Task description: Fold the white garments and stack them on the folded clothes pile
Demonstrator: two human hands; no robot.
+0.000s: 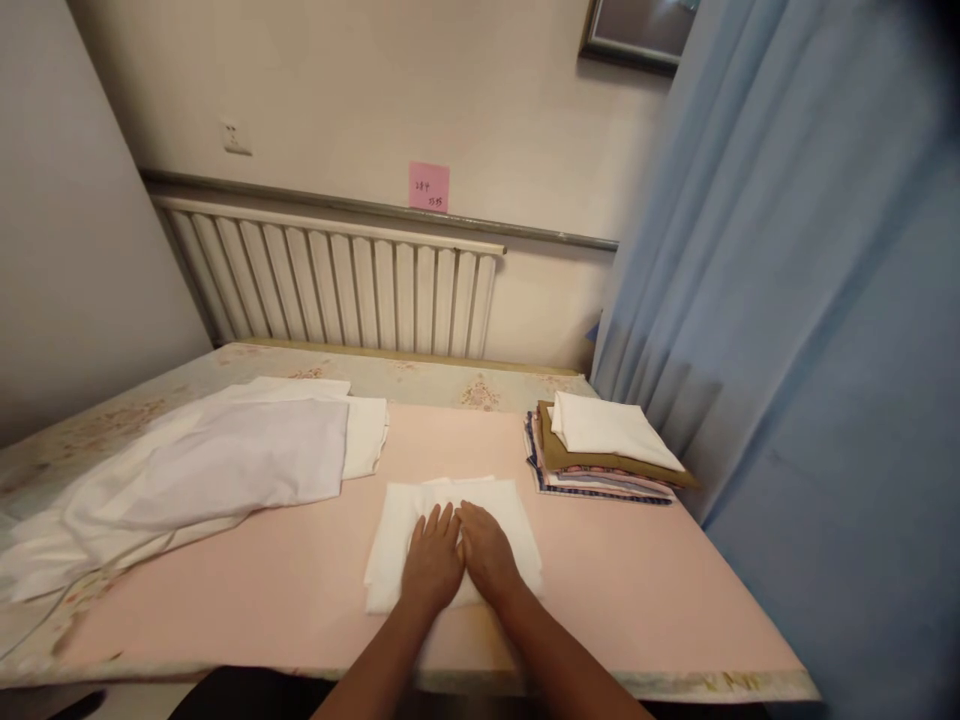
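Radiator (341, 285), white, ribbed, at 10 o'clock from view centre. Pipe (555, 237), grey, above it, running from 10 to 2 o'clock. Note (429, 187), pink, handwritten, between 11 and 12 o'clock, lower edge at the pipe. Socket (235, 138), pale, 10 o'clock. Frame (637, 28), dark, cropped, 1 o'clock. Curtain (757, 250), blue, in folds, 1 to 4 o'clock.

The light is soft and a bit dim. The framed picture (641, 28) has a shiny spot. Shadows fall on the blue curtain (780, 280). The top right corner is black and blurry.
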